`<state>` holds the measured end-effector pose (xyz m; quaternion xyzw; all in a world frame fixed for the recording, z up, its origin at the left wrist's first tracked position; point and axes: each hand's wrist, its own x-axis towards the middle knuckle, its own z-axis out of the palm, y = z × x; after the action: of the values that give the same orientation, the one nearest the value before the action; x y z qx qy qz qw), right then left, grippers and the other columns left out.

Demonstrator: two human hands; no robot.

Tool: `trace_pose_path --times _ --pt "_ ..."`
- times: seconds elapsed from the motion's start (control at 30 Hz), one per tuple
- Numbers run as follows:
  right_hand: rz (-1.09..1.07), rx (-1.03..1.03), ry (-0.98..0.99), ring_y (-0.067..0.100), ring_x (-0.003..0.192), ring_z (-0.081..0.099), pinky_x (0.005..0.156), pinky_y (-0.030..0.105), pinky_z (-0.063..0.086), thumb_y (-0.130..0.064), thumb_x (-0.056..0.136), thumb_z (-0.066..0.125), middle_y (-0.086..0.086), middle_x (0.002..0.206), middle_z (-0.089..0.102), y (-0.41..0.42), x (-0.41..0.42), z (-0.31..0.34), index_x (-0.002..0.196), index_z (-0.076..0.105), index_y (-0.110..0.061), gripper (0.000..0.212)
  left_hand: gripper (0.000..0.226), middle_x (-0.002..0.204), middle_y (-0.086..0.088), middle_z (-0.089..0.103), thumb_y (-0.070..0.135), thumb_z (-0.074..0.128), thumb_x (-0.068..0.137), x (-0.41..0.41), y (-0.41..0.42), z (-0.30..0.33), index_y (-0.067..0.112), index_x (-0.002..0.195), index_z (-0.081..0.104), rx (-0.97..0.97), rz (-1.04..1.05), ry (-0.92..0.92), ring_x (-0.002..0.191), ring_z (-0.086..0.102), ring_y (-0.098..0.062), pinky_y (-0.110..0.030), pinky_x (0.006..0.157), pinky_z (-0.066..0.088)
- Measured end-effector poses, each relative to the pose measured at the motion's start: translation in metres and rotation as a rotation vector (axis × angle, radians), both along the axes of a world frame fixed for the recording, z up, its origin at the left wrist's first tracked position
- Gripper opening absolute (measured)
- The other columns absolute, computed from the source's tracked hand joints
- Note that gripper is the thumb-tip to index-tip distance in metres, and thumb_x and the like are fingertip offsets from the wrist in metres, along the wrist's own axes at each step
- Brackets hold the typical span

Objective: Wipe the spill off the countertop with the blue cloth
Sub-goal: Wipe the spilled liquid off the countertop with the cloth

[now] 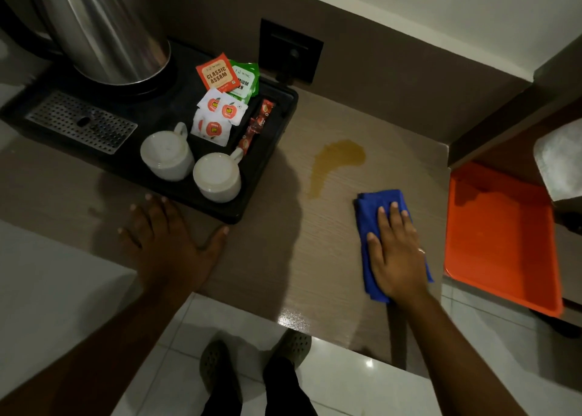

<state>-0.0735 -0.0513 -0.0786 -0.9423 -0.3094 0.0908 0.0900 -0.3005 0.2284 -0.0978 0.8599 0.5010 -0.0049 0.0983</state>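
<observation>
Blue cloth (371, 208), soft, folded, under flat open right hand (397, 252); spill (338, 159) at eleven o'clock; best pressed mid-fold.

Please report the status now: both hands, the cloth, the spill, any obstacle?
Left hand flat on countertop, holding nothing. Right hand pressed flat on blue cloth. Spill untouched, cloth short of it. Path clear; black tray close beside spill.
</observation>
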Motion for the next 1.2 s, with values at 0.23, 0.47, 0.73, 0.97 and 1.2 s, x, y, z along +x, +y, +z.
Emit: trace_pose_path --times 0.23,0.47,0.73,0.97,1.2 --pt "-0.448 -0.074 -0.039 0.038 0.146 0.008 0.119 0.05 0.011 -0.041 0.099 0.025 0.018 0.161 0.009 0.055 0.073 0.001 0.152 0.014 -0.011 0.062 0.118 0.163 -0.024 0.012 0.088 0.025 0.074 0.0 0.001 -0.002 0.002 0.154 0.014 -0.02 -0.008 -0.011 0.15 0.007 -0.045 -0.067 0.116 0.007" --pt "0.125 -0.025 0.001 0.034 0.147 0.011 0.118 0.046 0.009 -0.041 0.098 0.026 0.012 0.16 0.015 0.099 0.021 0.0 0.151 0.02 -0.013 0.06 0.116 0.163 -0.024 0.015 0.087 0.025 0.075 0.001 0.001 -0.002 0.001 0.153 0.018 -0.007 -0.008 0.013 0.15 0.01 -0.044 -0.067 0.116 0.008" --pt "-0.204 -0.058 -0.032 0.037 0.147 0.007 0.119 0.05 0.009 -0.035 0.101 0.028 0.018 0.161 0.008 0.062 0.108 0.003 0.151 0.016 -0.01 0.057 0.114 0.16 -0.027 0.022 0.083 0.033 0.075 0.001 -0.001 -0.001 -0.001 0.151 0.023 0.01 -0.002 0.025 0.147 0.018 -0.048 -0.068 0.114 0.015" --pt "0.074 -0.062 -0.009 0.035 0.147 0.009 0.119 0.049 0.011 -0.038 0.1 0.026 0.012 0.161 0.011 0.14 0.07 0.003 0.152 0.015 -0.014 0.058 0.114 0.161 -0.025 0.02 0.084 0.031 0.076 0.003 0.0 0.003 0.0 0.152 0.022 0.004 -0.003 0.037 0.148 0.016 -0.046 -0.066 0.114 0.011" --pt "0.047 -0.058 -0.018 0.035 0.147 0.01 0.119 0.046 0.009 -0.042 0.095 0.024 0.015 0.16 0.012 0.069 0.11 0.002 0.151 0.021 -0.014 0.063 0.116 0.161 -0.024 0.021 0.088 0.027 0.076 0.002 0.001 -0.001 0.001 0.152 0.022 -0.007 0.002 0.036 0.148 0.016 -0.046 -0.067 0.114 0.012"
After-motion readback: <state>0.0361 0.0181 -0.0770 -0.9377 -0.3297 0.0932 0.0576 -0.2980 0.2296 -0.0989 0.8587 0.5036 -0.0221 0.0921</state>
